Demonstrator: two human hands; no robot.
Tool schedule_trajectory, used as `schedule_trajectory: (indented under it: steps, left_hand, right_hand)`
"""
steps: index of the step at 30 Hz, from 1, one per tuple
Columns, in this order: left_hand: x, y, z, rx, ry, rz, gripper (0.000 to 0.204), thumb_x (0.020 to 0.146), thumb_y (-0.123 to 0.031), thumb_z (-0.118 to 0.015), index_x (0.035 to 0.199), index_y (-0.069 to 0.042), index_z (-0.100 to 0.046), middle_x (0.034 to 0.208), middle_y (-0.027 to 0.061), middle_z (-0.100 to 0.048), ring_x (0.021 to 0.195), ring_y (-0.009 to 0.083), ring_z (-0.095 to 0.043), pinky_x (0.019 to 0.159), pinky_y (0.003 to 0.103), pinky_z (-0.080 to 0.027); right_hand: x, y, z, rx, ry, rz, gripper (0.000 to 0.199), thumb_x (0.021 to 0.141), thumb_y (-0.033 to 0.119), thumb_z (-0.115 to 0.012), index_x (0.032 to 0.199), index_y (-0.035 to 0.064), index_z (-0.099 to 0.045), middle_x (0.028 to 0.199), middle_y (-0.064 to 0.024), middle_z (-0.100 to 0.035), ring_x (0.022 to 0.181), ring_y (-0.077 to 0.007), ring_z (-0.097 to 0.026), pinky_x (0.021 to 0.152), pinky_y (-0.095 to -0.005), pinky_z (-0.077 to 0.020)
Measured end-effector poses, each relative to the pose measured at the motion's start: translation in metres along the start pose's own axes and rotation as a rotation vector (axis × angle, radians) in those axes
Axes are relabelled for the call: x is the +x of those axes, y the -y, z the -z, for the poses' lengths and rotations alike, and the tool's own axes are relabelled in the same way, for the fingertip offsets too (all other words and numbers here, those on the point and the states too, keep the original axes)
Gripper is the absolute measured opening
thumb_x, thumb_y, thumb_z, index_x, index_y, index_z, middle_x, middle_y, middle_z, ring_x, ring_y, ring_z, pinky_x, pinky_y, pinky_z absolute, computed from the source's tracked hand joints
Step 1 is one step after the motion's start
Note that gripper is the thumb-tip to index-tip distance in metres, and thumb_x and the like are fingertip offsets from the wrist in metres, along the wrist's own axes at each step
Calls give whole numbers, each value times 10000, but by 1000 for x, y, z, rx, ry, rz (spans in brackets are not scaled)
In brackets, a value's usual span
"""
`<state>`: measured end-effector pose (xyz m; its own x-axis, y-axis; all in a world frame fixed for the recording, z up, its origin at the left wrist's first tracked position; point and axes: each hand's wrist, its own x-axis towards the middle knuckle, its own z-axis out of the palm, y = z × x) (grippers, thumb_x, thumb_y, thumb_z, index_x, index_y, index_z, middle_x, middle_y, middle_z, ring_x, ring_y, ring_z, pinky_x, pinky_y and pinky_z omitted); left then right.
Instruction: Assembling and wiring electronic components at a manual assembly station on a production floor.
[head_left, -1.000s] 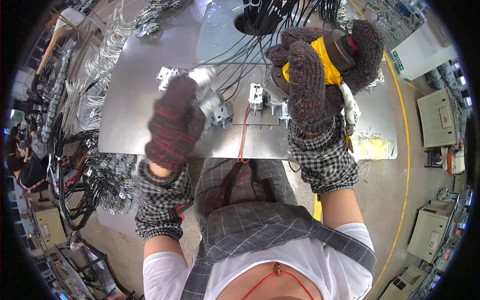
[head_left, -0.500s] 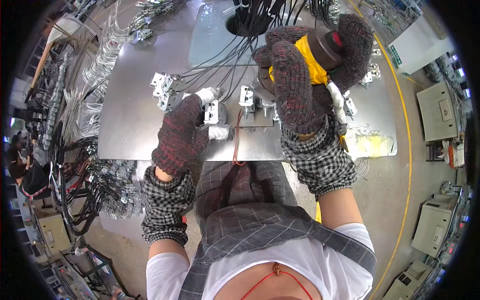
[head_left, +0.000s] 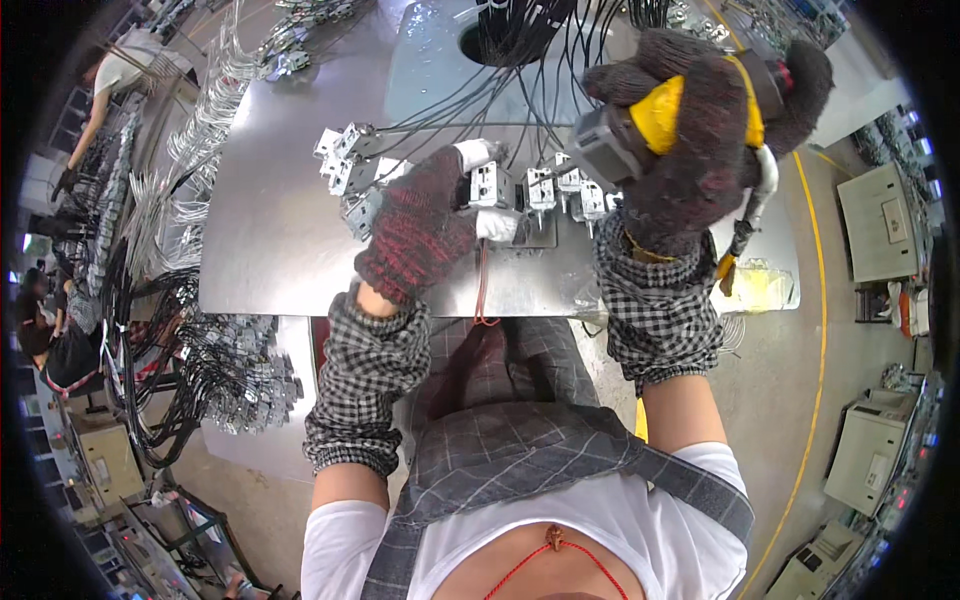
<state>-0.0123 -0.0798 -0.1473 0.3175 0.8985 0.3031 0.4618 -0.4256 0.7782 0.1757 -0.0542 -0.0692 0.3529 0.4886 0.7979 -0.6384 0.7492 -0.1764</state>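
My left hand (head_left: pixel 420 222), in a dark knitted glove with white-taped fingertips, pinches a small silvery metal block (head_left: pixel 490 185) above the metal table. My right hand (head_left: pixel 690 150), in the same kind of glove, is wrapped round a dark handheld power tool (head_left: pixel 607 146) bound with yellow tape. A thin shaft extends from the tool's left end toward the held block. Several similar metal blocks (head_left: pixel 541 188) stand in a row just right of my left hand. Left of that hand, more blocks (head_left: pixel 345 165) lie clustered, with black cables running back from them.
Black cables (head_left: pixel 520 35) gather at a round hole in a grey-blue panel (head_left: pixel 420 70) at the back. White cables (head_left: pixel 195 150) hang along the table's left edge. Reddish wires (head_left: pixel 483 290) cross the front edge. A yellowish clear package (head_left: pixel 757 285) lies front right. Another person (head_left: pixel 140 65) works far left.
My left hand has moved right with the metal block, toward the other blocks. My right hand and the tool have shifted right and turned, the tool's thin shaft now visible.
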Motion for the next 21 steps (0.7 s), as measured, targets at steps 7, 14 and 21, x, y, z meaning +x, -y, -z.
schedule_trajectory:
  steps: [7, 14, 21]
  left_hand:
    - [17, -20, -1, 134, 144, 113, 651, 682, -325, -844, 1187, 0, -593, 1022, 166, -692, 935, 273, -687, 791, 357, -535]
    - [6, -21, 3, 84, 126, 158, 664, 689, -391, -835, 1182, -15, -597, 1061, 201, -671, 989, 296, -667, 839, 404, -521]
    - [-47, -37, 35, 971, -295, 229, 588, 691, -7, -766, 1239, -61, -559, 1256, 198, -569, 1126, 357, -591, 903, 455, -525]
  right_hand:
    - [-31, 0, 41, -266, -101, -453, 496, 948, 124, -605, 1385, 70, -376, 1159, -164, -628, 916, -259, -685, 715, -384, -614]
    - [-79, -61, 114, -715, 175, -349, 412, 893, 149, -658, 1266, 29, -531, 1118, -128, -601, 1007, -186, -596, 837, -316, -523]
    - [-32, -25, 38, -413, 5, -194, 443, 940, 122, -603, 1340, 30, -434, 1077, -196, -635, 888, -243, -669, 742, -346, -581]
